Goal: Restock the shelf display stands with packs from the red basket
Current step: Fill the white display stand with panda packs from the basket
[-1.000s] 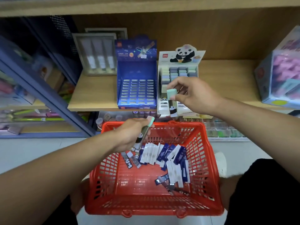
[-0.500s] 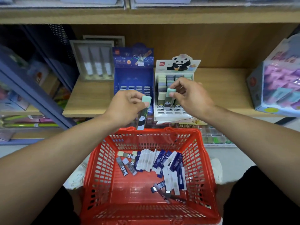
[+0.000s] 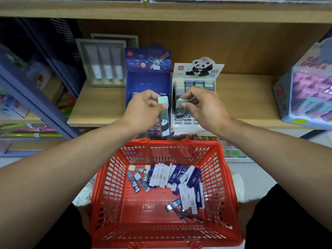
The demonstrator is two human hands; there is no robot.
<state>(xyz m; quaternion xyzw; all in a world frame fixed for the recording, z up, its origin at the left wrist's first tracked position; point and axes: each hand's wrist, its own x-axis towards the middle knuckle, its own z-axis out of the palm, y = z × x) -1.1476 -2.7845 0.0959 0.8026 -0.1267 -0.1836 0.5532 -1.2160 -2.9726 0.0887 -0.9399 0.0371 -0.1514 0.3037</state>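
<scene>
Closest in, the red basket [image 3: 107,203] sits low between the knees, slotted hard-plastic walls all round, and most of its near floor is bare. The loose packs [image 3: 168,175], slim flat rectangular sleeves in navy and white plus a few panda ones, are bunched toward the far wall and right side. Above the far rim, the left hand [image 3: 142,112] pinches a green-capped panda pack [image 3: 164,119] near its top, hanging upright just off the shelf [image 3: 97,108] front edge. Right beside it the right hand [image 3: 204,106] has its fingers curled round a second green pack [image 3: 179,108], its lower end down in the white panda stand [image 3: 197,69], which stands at the shelf's front edge. That stand is cardboard with gridded slots, back rows full of pastel caps, front row slots still open. Touching its left side is the blue stand [image 3: 149,78], glossy card. Bare wood runs either side of the stands. Farther back left there's a grey framed box [image 3: 104,63], and a pink boxed set [image 3: 305,92] at the right end.
</scene>
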